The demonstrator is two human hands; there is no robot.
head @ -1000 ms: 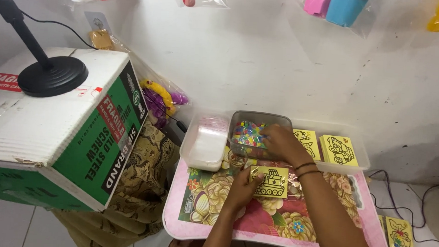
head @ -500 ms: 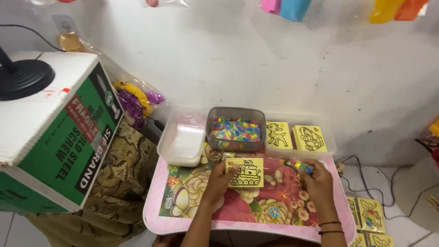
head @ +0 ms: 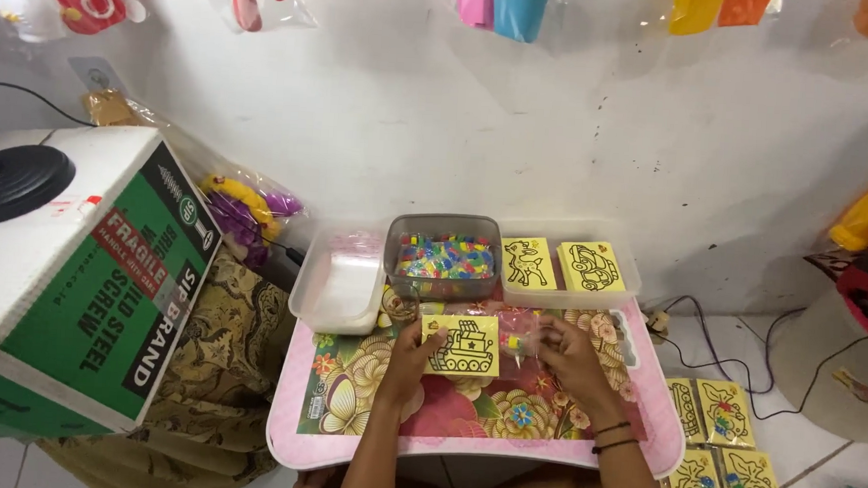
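My left hand [head: 410, 360] grips the left edge of a yellow card [head: 460, 345] printed with a black outline of a ship, held flat over a small pink table [head: 344, 447] with a flowered top. My right hand [head: 569, 356] pinches a small clear plastic bag [head: 519, 330] with a few coloured bits inside, right beside the card. Just behind the hands stands a clear tub [head: 442, 255] full of small multicoloured pieces.
A clear tray [head: 338, 287] sits at the table's back left; another tray [head: 565, 266] at back right holds yellow picture cards. More finished cards [head: 725, 447] lie on the floor at right. A large green-and-white carton [head: 76, 275] stands left, with packaged toys on the wall.
My right hand came back from the tub of coloured pieces and swung in from the right; it now holds the small bag against the card. The view shifted right.
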